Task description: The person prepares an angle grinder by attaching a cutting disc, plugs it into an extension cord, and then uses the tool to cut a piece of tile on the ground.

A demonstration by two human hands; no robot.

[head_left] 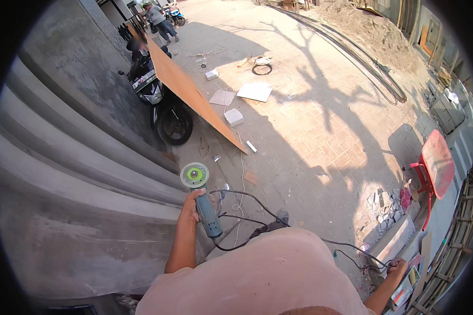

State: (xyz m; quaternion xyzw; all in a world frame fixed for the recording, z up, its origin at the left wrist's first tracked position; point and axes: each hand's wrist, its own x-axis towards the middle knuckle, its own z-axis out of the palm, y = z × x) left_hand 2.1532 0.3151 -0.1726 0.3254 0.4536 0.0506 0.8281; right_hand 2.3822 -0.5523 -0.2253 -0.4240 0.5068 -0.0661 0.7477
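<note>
An angle grinder (207,210), dark green with a round disc at its head, is held upright in my left hand (193,206) near the wall. The disc (194,175) points away from me and touches nothing that I can see. From the tool's lower end a black power cord (347,243) loops past my body to the right. My right hand (397,266), low at the right, is closed around that cord, with a slack loop hanging beside it.
A plywood sheet (186,86) leans on a parked motorbike (165,110) at the left. White boxes (234,117), a white panel (255,92) and loose cables lie on the paving. At the right stand a red wheelbarrow (435,165) and rubble (381,210). Another person (158,21) bends far off.
</note>
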